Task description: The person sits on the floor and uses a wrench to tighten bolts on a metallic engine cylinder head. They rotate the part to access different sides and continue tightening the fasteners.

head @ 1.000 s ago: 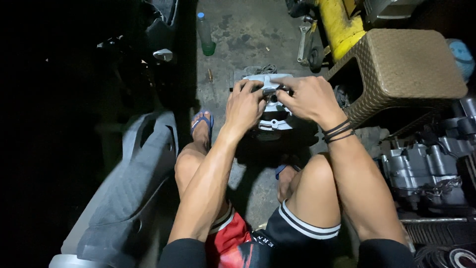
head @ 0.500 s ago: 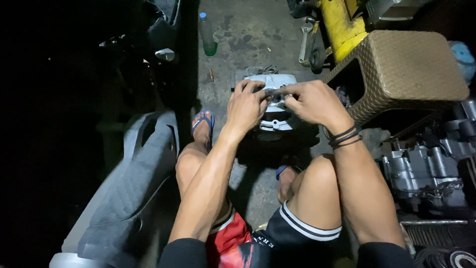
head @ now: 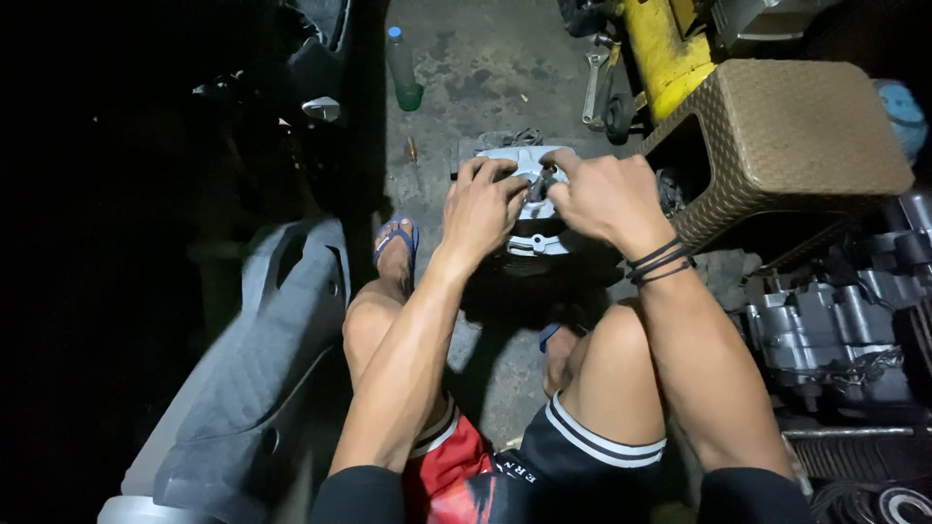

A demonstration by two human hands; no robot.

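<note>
The person sits low over a concrete floor (head: 485, 68) with both hands on a pale grey metal engine part (head: 529, 209) that lies on the ground just beyond the knees, in the middle of the scene. The left hand (head: 481, 209) rests on the part's left side with its fingers curled over the top edge, more a steadying hold than a tight clamp. The right hand (head: 602, 194) is bunched closed over the part's upper middle, thumb and fingertips pinched together on something small and dark there; whether that is a bolt, a fitting or a small tool I cannot tell, as the knuckles hide it. By the look of it the work is in mid-course: the part sits out on the floor, apart from any machine, and the fingers are busy at one spot on it. How much has been fastened or loosened cannot be read from here. To the right stands a brown woven stool (head: 777, 136), and near it, lower right, a grey engine block (head: 825, 330). Farther off lie a wrench (head: 594, 82) and a green bottle (head: 403, 68). A grey plastic panel (head: 262, 378) lies to the left.
</note>
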